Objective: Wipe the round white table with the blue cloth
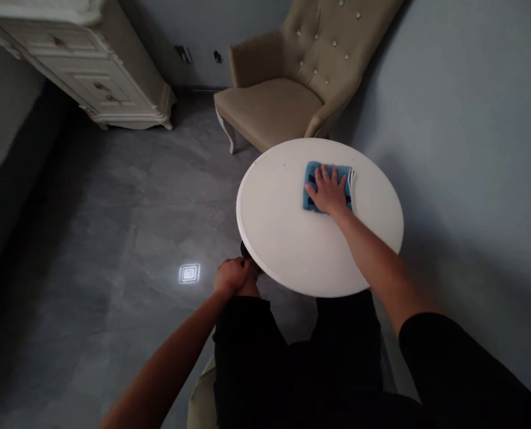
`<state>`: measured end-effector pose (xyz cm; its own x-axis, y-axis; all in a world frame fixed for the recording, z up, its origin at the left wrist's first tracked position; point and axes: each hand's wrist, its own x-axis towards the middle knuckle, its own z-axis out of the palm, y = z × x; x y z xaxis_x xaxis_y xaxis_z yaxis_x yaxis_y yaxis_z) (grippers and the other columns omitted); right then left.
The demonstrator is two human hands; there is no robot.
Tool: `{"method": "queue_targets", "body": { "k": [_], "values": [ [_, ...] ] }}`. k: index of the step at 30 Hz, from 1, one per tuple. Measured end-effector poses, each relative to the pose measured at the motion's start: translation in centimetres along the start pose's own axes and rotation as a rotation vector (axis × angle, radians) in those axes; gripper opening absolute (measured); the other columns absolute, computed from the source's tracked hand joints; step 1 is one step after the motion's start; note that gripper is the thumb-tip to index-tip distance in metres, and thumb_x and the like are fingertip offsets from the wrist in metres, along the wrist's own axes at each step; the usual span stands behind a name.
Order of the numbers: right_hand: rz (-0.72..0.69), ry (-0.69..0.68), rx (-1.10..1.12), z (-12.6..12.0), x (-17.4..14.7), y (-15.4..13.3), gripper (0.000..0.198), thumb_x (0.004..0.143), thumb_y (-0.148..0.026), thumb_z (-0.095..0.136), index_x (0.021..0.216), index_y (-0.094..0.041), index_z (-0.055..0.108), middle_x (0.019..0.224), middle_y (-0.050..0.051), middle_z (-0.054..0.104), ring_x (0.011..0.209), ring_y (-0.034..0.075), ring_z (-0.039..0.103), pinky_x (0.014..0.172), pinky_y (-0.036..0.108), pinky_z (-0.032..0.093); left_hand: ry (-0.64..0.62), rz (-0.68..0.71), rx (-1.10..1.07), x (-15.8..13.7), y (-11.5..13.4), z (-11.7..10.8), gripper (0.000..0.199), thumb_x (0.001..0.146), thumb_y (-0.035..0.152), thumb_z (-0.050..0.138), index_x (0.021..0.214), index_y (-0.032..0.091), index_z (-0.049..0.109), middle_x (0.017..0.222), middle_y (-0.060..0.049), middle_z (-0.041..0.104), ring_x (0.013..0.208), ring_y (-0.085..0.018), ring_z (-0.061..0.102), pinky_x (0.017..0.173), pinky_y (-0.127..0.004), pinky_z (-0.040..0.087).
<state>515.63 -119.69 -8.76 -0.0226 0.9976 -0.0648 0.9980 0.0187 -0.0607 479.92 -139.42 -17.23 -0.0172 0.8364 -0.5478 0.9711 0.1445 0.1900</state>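
A folded blue towel (311,170) with dark markings and a white edge lies on the round white table (283,232). My right hand (330,192) rests flat on top of it, fingers spread, covering part of the cloth. Below the table's left edge, my left hand (232,275) sits at my knee with its fingers curled in. Whatever those fingers may hold is hidden. A small dark thing (244,250) shows between that hand and the table rim, too obscured to name.
Beyond the table stands a tan tufted armchair (269,110). A white carved cabinet (127,77) is at the back left. The grey wall (471,149) runs close along the table's right side. Tiled floor (158,226) with a bright square light patch (189,273) lies left.
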Motion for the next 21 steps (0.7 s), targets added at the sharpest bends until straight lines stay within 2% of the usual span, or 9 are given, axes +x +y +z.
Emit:
{"method": "queue_targets", "body": {
  "k": [3,6,8,10,12,14,17,21],
  "values": [
    [-0.077,-0.014,-0.021,0.5,-10.9,-2.4,0.086,0.114,-0.066,0.028,0.186,-0.019,0.027,0.193,0.011,0.018,0.177,0.051,0.012,0.139,0.081,0.015,0.017,0.005,-0.012,-0.8,0.5,0.3,0.061,0.112,0.054,0.036,0.118,0.02,0.087,0.124,-0.021,0.084,0.117,-0.036,0.08,0.099,-0.044,0.06],
    [-0.148,-0.029,-0.016,1.6,-20.8,-4.4,0.088,0.113,-0.069,0.03,0.188,-0.027,0.013,0.192,0.004,0.014,0.178,0.049,0.009,0.141,0.082,0.016,0.017,0.016,-0.013,-1.6,1.1,0.3,0.064,0.113,0.056,0.034,0.117,0.018,0.086,0.123,-0.022,0.083,0.118,-0.037,0.08,0.1,-0.045,0.06],
    [-0.182,-0.033,0.009,2.4,-25.3,-5.2,0.09,0.111,-0.075,0.03,0.186,-0.037,-0.003,0.19,-0.004,0.01,0.178,0.044,0.007,0.141,0.081,0.018,0.021,0.026,-0.008,-1.9,1.3,0.2,0.067,0.113,0.058,0.033,0.117,0.017,0.086,0.123,-0.023,0.083,0.119,-0.038,0.079,0.101,-0.046,0.06],
    [-0.204,-0.039,0.035,2.8,-27.3,-5.6,0.092,0.109,-0.081,0.031,0.181,-0.045,-0.013,0.187,-0.01,0.008,0.178,0.04,0.005,0.141,0.08,0.021,0.021,0.041,-0.002,-2.0,1.3,0.1,0.066,0.113,0.056,0.033,0.117,0.016,0.085,0.124,-0.024,0.083,0.12,-0.038,0.079,0.101,-0.046,0.059],
    [-0.219,-0.051,0.043,2.6,-26.6,-5.4,0.092,0.109,-0.081,0.032,0.182,-0.046,-0.011,0.187,-0.01,0.008,0.178,0.04,0.006,0.141,0.081,0.021,0.015,0.047,0.0,-1.9,1.2,0.2,0.064,0.112,0.054,0.034,0.116,0.016,0.085,0.124,-0.024,0.083,0.12,-0.038,0.079,0.101,-0.046,0.059],
    [-0.223,-0.062,0.033,2.1,-23.5,-4.9,0.09,0.111,-0.075,0.034,0.187,-0.039,0.002,0.189,-0.003,0.011,0.178,0.045,0.008,0.14,0.083,0.018,0.01,0.04,-0.001,-1.6,1.0,0.3,0.062,0.112,0.053,0.035,0.115,0.017,0.086,0.124,-0.023,0.083,0.12,-0.038,0.079,0.1,-0.045,0.06],
    [-0.174,-0.057,0.024,1.0,-15.7,-3.6,0.086,0.113,-0.068,0.036,0.187,-0.027,0.025,0.191,0.006,0.018,0.178,0.05,0.013,0.138,0.084,0.016,0.012,0.034,0.006,-1.1,0.6,0.4,0.063,0.112,0.054,0.034,0.116,0.019,0.086,0.123,-0.021,0.083,0.118,-0.038,0.08,0.099,-0.046,0.06],
    [-0.065,-0.026,0.041,0.1,-2.5,-1.2,0.083,0.114,-0.067,0.033,0.185,-0.023,0.031,0.192,0.01,0.021,0.177,0.051,0.014,0.138,0.084,0.014,0.013,0.02,0.014,-0.2,0.2,0.3,0.064,0.114,0.055,0.033,0.116,0.02,0.086,0.12,-0.02,0.083,0.116,-0.036,0.08,0.099,-0.044,0.06]
  ]
}}
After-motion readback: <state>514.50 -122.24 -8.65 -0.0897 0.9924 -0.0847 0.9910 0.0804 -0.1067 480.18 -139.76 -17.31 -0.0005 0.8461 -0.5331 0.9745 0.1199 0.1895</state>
